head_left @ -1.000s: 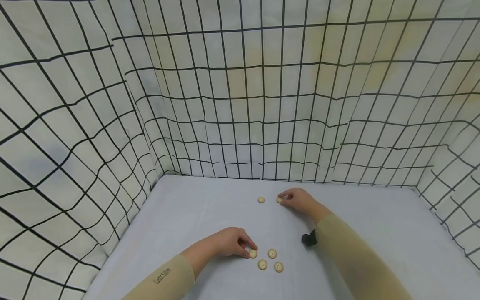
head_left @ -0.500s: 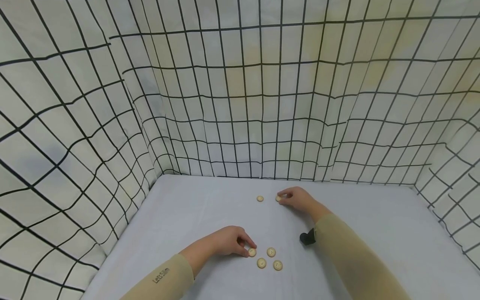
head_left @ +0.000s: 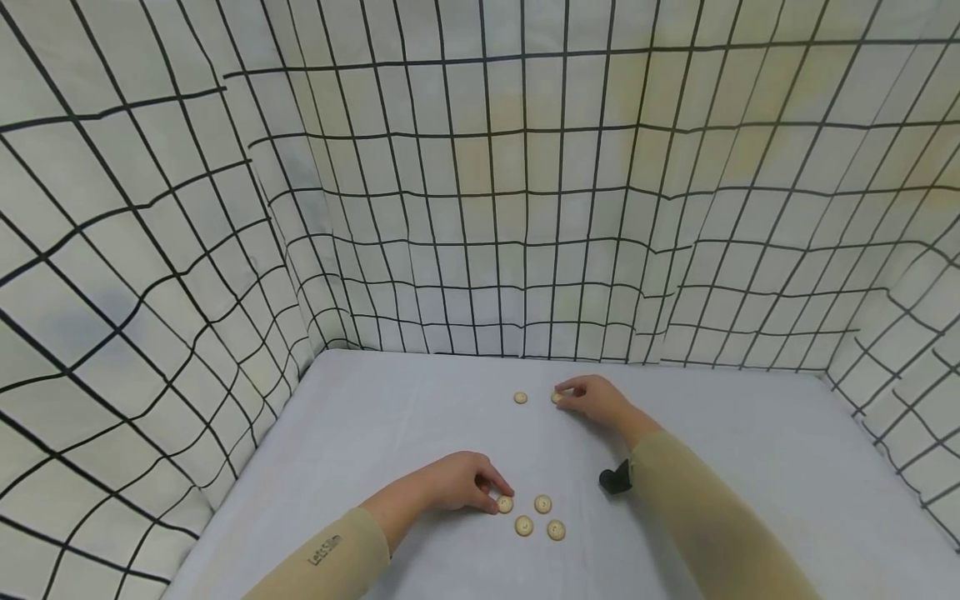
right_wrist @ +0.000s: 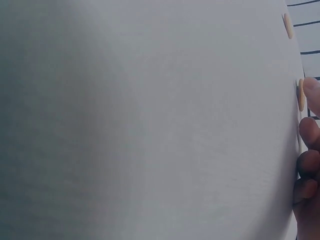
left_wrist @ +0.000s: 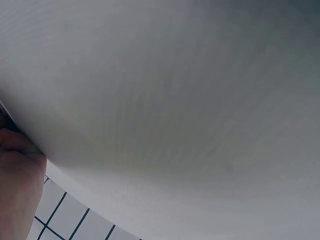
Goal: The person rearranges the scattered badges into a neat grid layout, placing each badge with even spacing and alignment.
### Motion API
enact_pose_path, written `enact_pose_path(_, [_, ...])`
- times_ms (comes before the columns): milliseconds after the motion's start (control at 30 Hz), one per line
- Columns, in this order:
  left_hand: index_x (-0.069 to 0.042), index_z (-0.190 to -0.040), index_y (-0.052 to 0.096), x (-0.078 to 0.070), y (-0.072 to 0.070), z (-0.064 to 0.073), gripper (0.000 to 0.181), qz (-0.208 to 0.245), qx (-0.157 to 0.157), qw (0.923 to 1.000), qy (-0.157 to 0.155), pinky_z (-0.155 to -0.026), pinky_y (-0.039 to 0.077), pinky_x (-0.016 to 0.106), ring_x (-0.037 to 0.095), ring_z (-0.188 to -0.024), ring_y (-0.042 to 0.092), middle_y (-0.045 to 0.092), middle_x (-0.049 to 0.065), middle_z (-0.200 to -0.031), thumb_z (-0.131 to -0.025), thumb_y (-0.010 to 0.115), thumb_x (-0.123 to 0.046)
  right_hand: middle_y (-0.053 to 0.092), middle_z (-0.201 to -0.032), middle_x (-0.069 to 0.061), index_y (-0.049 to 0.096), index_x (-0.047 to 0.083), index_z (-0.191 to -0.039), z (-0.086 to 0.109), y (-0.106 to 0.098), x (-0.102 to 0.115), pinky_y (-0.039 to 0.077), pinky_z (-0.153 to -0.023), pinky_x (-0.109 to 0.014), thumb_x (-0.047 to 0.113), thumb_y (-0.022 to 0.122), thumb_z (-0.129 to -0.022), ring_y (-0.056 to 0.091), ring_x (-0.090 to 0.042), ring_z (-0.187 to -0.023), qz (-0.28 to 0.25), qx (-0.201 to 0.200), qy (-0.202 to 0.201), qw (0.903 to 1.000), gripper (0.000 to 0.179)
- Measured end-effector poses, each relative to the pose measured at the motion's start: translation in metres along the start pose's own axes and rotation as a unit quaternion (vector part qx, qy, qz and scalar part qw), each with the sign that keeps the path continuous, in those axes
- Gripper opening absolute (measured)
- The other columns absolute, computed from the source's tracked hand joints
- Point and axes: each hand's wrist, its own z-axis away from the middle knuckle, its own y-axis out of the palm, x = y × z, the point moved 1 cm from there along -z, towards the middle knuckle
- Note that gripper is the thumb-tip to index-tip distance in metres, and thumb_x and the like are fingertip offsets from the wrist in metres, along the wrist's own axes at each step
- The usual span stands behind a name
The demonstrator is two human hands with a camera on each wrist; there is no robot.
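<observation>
My left hand (head_left: 461,483) pinches a round cream button (head_left: 506,504) between thumb and forefinger, low over the white table. Farther back, my right hand (head_left: 596,398) holds a second cream button (head_left: 556,397) by its edges with thumb and forefinger. That button (right_wrist: 301,95) shows edge-on at the fingertips in the right wrist view, against the tabletop. Left of it lies a loose button (head_left: 521,398). Several more lie by my left hand, including one button (head_left: 543,503) just to its right. In the left wrist view my left hand (left_wrist: 20,185) shows only partly, its button hidden.
The white tabletop (head_left: 420,408) is enclosed at the back and sides by pale walls (head_left: 510,217) with a black grid. A black strap-mounted device (head_left: 617,477) hangs at the right wrist. Tan sleeves (head_left: 330,554) cover both forearms.
</observation>
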Motion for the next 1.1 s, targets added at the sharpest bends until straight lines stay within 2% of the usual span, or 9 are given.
enact_pose_path(400, [-0.031, -0.099, 0.079, 0.0, 0.0, 0.0, 0.021, -0.003, -0.001, 1.0, -0.003, -0.068, 0.041, 0.025, 0.007, -0.073, 0.05, 0.056, -0.007, -0.079, -0.081, 0.083, -0.02, 0.061, -0.096, -0.001, 0.071, 0.022, -0.123, 0.009, -0.002, -0.002, 0.046, -0.068, -0.032, 0.033, 0.075, -0.089, 0.056, -0.017, -0.081, -0.02, -0.007, -0.009, 0.9997, 0.036])
enact_pose_path(633, [-0.031, -0.099, 0.079, 0.0, 0.0, 0.0, 0.021, -0.007, -0.001, 1.0, -0.001, -0.068, 0.041, 0.025, 0.006, -0.073, 0.049, 0.056, -0.008, -0.079, -0.081, 0.083, -0.02, 0.061, -0.089, -0.001, 0.073, 0.025, -0.119, 0.016, -0.005, -0.002, 0.047, -0.066, -0.033, 0.032, 0.078, -0.086, 0.057, -0.018, -0.076, -0.021, 0.01, -0.023, 0.9995, 0.034])
enact_pose_path(833, [-0.031, -0.099, 0.079, -0.001, -0.001, 0.001, 0.021, -0.009, -0.002, 1.0, -0.003, -0.069, 0.041, 0.025, 0.007, -0.074, 0.049, 0.056, -0.008, -0.079, -0.081, 0.083, -0.021, 0.061, -0.09, -0.001, 0.075, 0.025, -0.115, 0.024, -0.005, -0.002, 0.046, -0.065, -0.031, 0.03, 0.08, -0.083, 0.056, -0.018, -0.076, -0.025, 0.022, -0.022, 0.9992, 0.033])
enact_pose_path(1100, [-0.03, -0.098, 0.08, -0.001, 0.0, 0.0, 0.021, -0.005, -0.001, 1.0, -0.003, -0.068, 0.041, 0.025, 0.007, -0.073, 0.05, 0.056, -0.007, -0.078, -0.081, 0.083, -0.019, 0.06, -0.082, 0.003, 0.075, 0.027, -0.113, 0.039, -0.006, -0.001, 0.044, -0.066, -0.031, 0.028, 0.08, -0.083, 0.052, -0.016, -0.076, -0.004, 0.043, -0.063, 0.9971, 0.03])
